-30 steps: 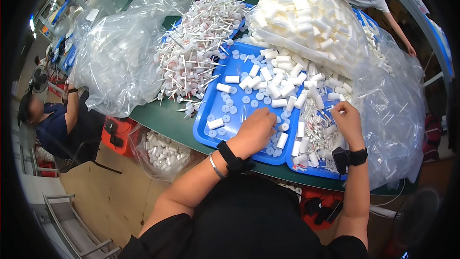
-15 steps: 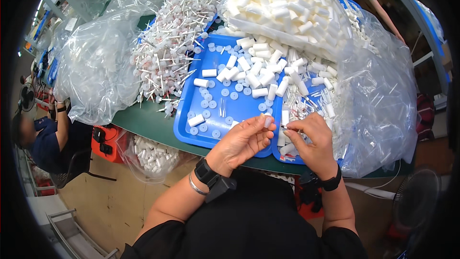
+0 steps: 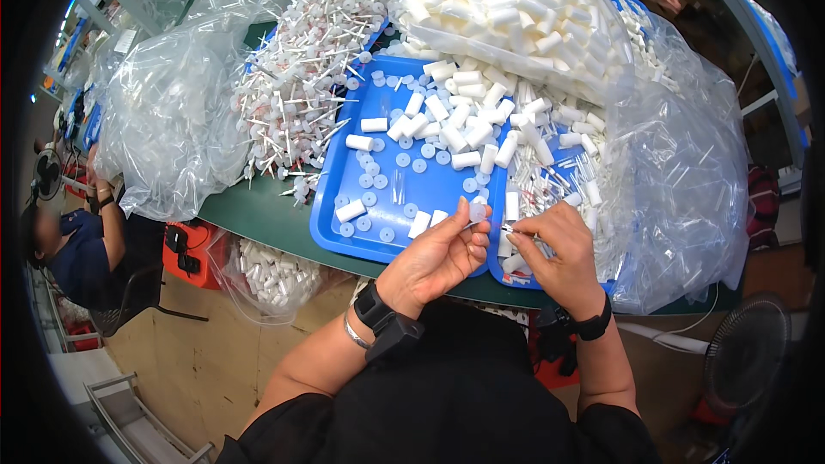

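Observation:
Over the front edge of the blue tray [image 3: 348, 239], my left hand [image 3: 434, 259] pinches a translucent plastic disc [image 3: 478, 212] between thumb and fingertips. My right hand [image 3: 557, 249], just to its right, is closed on a small thin stick [image 3: 508, 228] with a dark tip; most of it is hidden by the fingers. A small gap separates the two pieces. In the tray lie loose translucent discs [image 3: 419, 166], white cylinders [image 3: 374, 125] and a few thin clear tubes [image 3: 398, 187].
A pile of disc-and-stick pieces [image 3: 296, 77] lies left of the tray. Behind is a large bag of white cylinders [image 3: 516, 13]. Clear plastic bags [image 3: 176, 112] flank the table, and a second tray [image 3: 567, 155] holds thin tubes. Other people sit left and stand far right.
The disc in my left hand has turned so its round face shows more. Both hands stay nearly in place. The far-right person's arm has drawn back.

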{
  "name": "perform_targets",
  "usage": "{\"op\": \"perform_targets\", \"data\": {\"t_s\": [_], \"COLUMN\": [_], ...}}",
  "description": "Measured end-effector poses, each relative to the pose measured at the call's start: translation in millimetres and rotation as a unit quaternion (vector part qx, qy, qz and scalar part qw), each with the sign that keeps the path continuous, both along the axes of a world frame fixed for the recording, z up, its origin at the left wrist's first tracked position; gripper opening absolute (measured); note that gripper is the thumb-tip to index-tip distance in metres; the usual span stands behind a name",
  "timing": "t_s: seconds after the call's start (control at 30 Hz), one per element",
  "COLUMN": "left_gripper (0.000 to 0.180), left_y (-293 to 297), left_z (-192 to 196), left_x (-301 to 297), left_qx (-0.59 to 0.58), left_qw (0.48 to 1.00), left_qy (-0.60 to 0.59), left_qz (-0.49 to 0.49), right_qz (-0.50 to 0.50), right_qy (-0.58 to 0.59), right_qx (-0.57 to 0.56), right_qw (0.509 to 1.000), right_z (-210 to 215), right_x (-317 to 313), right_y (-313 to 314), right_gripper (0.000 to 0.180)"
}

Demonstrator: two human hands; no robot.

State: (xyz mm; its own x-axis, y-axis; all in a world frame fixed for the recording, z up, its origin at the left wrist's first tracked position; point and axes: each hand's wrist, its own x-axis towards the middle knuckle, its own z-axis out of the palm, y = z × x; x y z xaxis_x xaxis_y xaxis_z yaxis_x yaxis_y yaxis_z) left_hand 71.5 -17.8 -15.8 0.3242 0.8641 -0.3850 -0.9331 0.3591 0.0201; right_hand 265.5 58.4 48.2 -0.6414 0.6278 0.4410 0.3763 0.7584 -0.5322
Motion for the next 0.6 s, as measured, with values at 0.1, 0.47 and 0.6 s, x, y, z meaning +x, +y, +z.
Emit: {"op": "perform_targets", "data": {"t_s": [0.1,0.47,0.6], "left_gripper": [0.043,0.032,0.027], "left_y": [-0.6,-0.1,-1.3], "left_z": [1.3,0.9,-0.5], "left_x": [0.9,3.1,6.7], "left_qx": [-0.003,0.037,0.04], "left_qw": [1.0,0.992,0.983], "left_qy": [0.007,0.123,0.181], "left_qz": [0.003,0.017,0.008], "right_qz": [-0.008,0.002,-0.012], "right_qy": [-0.006,-0.011,-0.006], "right_qx": [0.005,0.012,0.015], "right_qw": [1.0,1.0,1.0], "right_z": [-1.4,-0.3,0.3], "right_x": [1.7,4.5,3.7], "right_y": [0.3,0.9,-1.4], "right_gripper": [0.013,0.014,0.015]}}
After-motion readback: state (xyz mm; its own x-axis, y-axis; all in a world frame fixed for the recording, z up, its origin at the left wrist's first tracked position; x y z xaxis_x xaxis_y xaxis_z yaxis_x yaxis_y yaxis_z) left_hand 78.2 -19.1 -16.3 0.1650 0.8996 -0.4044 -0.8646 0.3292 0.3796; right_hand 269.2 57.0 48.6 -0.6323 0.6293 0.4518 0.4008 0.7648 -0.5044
